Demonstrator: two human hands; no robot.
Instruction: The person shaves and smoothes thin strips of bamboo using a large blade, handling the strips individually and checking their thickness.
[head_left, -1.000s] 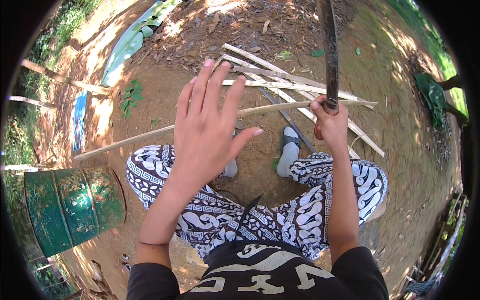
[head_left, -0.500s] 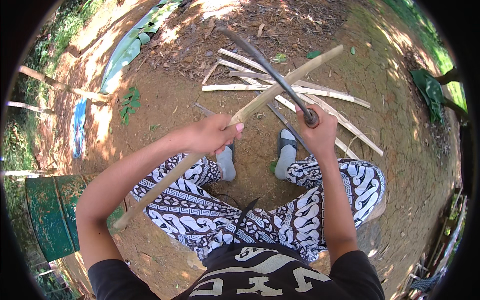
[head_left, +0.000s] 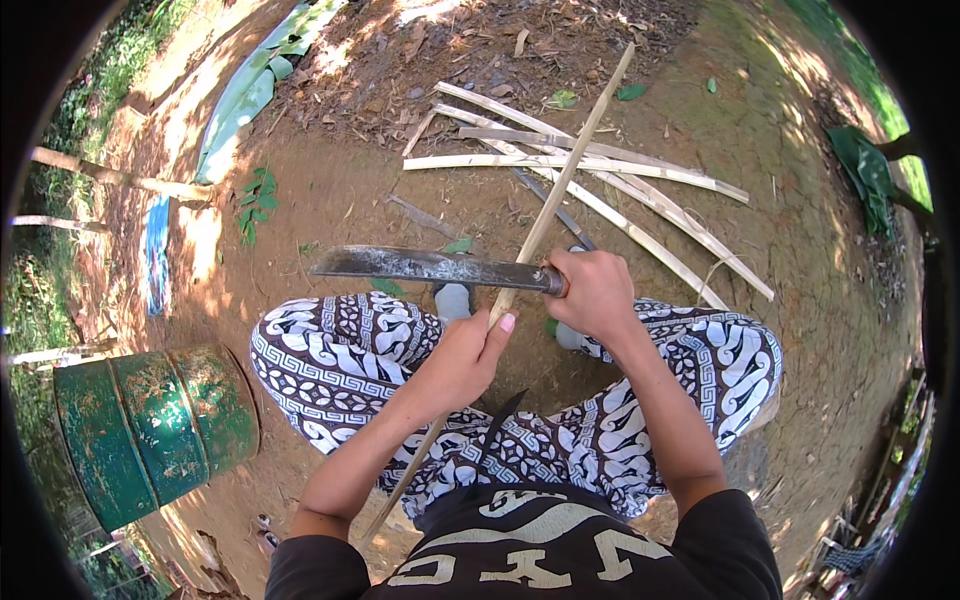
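A long pale bamboo strip [head_left: 565,180] slants from beside my left arm up toward the far right. My left hand [head_left: 462,362] is closed round it, with the thumb along its upper side. In my right hand [head_left: 597,290] is the handle of a machete [head_left: 430,267]. Its dark, scuffed blade points left and lies across the strip just beyond my left hand. Whether the edge bites into the strip I cannot tell. The right fingers wrap the handle and are partly hidden.
Several split bamboo strips [head_left: 640,232] lie crossed on the bare soil ahead. A second dark flat blade or strip [head_left: 555,208] rests under them. At the left are a rusty green drum [head_left: 160,425], a blue bundle [head_left: 157,255] and a large banana leaf [head_left: 235,105].
The machete has come down from a raised, far-pointing position to lie level across the strip. My left hand has moved nearer and right, and the strip now stands steeper.
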